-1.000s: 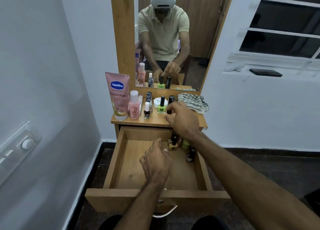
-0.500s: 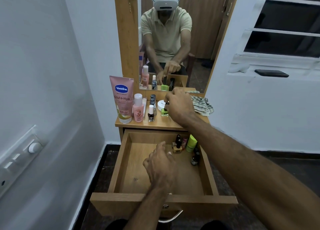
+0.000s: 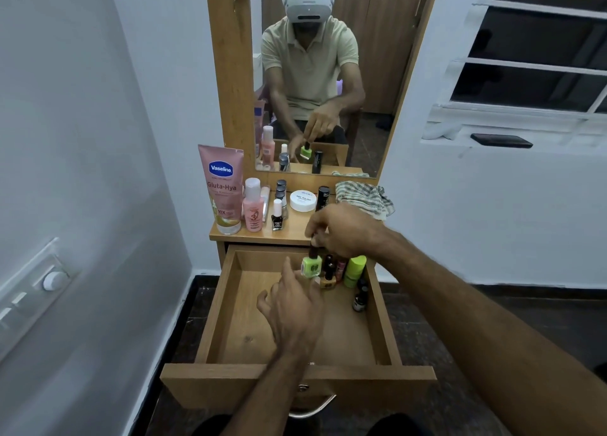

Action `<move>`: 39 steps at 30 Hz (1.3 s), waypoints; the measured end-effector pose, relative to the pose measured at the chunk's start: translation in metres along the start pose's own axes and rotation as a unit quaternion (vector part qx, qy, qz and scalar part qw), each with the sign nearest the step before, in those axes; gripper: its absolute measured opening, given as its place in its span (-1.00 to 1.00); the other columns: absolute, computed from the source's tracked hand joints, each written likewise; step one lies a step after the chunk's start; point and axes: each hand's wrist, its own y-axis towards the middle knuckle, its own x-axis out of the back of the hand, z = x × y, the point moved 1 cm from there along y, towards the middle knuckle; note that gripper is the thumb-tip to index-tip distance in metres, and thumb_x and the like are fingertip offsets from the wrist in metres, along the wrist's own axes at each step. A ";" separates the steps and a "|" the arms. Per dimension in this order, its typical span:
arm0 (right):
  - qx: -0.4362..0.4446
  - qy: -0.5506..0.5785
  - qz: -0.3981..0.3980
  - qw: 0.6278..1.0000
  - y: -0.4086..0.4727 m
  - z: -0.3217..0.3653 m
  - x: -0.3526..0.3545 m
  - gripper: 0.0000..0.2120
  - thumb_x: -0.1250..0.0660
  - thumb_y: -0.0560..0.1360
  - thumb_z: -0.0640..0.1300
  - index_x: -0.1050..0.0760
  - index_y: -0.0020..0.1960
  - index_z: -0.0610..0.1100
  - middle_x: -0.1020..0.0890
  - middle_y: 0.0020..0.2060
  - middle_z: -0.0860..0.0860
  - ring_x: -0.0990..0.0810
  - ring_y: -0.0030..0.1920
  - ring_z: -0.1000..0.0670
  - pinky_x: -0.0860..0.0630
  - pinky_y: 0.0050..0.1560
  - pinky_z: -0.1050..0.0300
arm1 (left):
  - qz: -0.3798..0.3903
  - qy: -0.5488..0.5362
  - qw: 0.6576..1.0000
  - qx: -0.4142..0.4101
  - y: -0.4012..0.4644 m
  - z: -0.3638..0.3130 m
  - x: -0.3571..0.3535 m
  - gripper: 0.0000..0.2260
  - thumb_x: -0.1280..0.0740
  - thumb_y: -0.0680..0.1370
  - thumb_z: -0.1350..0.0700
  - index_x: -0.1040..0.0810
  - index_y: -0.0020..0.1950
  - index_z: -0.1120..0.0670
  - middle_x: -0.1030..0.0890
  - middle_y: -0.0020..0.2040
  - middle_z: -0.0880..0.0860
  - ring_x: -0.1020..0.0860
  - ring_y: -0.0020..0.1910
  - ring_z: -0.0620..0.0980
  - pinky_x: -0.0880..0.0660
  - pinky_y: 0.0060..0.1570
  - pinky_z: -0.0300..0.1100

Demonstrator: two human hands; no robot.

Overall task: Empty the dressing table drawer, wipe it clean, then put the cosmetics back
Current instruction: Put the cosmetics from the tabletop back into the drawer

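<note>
The wooden drawer point(image 3: 226, 307) stands pulled out below the dressing table top point(image 3: 292, 232). My right hand point(image 3: 345, 228) pinches the black cap of a green nail polish bottle point(image 3: 311, 265) and holds it over the drawer's back edge. My left hand point(image 3: 292, 301) hovers inside the drawer just below the bottle, fingers loosely curled, holding nothing. Several small bottles point(image 3: 341, 271) stand in the drawer's back right corner. On the top remain a pink Vaseline tube point(image 3: 221, 189), a pink bottle point(image 3: 253, 210), a black nail polish point(image 3: 277, 217), a white jar point(image 3: 303, 201) and a black tube point(image 3: 323, 197).
A striped cloth point(image 3: 364, 197) lies at the back right of the table top. The mirror point(image 3: 315, 74) rises behind it. A white wall with a switch panel point(image 3: 33, 291) closes in on the left. A window ledge with a dark phone point(image 3: 501, 140) is at the right.
My right hand picked the green nail polish off the table top and brought it down toward the drawer. My left hand rose slightly toward the bottle.
</note>
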 end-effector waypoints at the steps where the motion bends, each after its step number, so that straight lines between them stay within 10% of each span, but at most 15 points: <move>1: 0.007 0.004 0.016 1.000 -0.003 0.000 -0.001 -0.90 -0.41 0.55 -0.09 -0.66 0.04 0.07 -0.69 -0.06 0.12 -0.63 -0.04 0.11 -0.61 0.00 0.04 | -0.001 0.003 1.000 -0.006 0.000 0.000 0.000 -0.48 -0.25 0.63 -0.08 -0.25 0.57 0.00 -0.58 0.23 -0.14 -0.48 0.31 -0.08 -0.04 0.48 0.06; 9: 0.005 0.085 -0.003 0.996 -0.018 -0.009 -0.008 -0.90 -0.48 0.53 -0.01 -0.69 0.01 0.00 -0.69 -0.15 0.14 -0.62 -0.11 0.15 -0.45 -0.22 0.26 | 0.010 0.049 0.998 -0.024 0.001 0.000 -0.002 -0.68 -0.23 0.64 -0.13 -0.51 0.35 -0.07 -0.67 0.02 -0.08 -0.57 0.13 -0.12 0.01 0.50 0.02; 17: -0.062 0.071 0.026 0.995 -0.021 -0.031 -0.032 -0.93 -0.52 0.49 -0.14 -0.68 -0.06 0.00 -0.69 -0.19 0.13 -0.66 -0.12 0.13 -0.64 0.02 0.07 | 0.019 0.065 0.998 -0.010 0.004 0.002 -0.002 -0.42 -0.32 0.55 -0.01 -0.28 0.57 -0.02 -0.53 0.38 -0.08 -0.42 0.40 -0.08 0.13 0.55 0.08; 39: -0.117 0.088 -0.039 0.988 -0.017 -0.046 -0.088 -0.81 -0.48 0.51 -0.13 -0.50 -0.15 0.10 -0.57 -0.22 0.17 -0.56 -0.16 0.14 -0.43 -0.21 0.22 | 0.010 0.055 0.998 -0.003 0.003 0.003 -0.002 -0.49 -0.31 0.57 0.00 -0.33 0.52 -0.05 -0.54 0.36 -0.11 -0.43 0.38 -0.11 0.05 0.56 0.11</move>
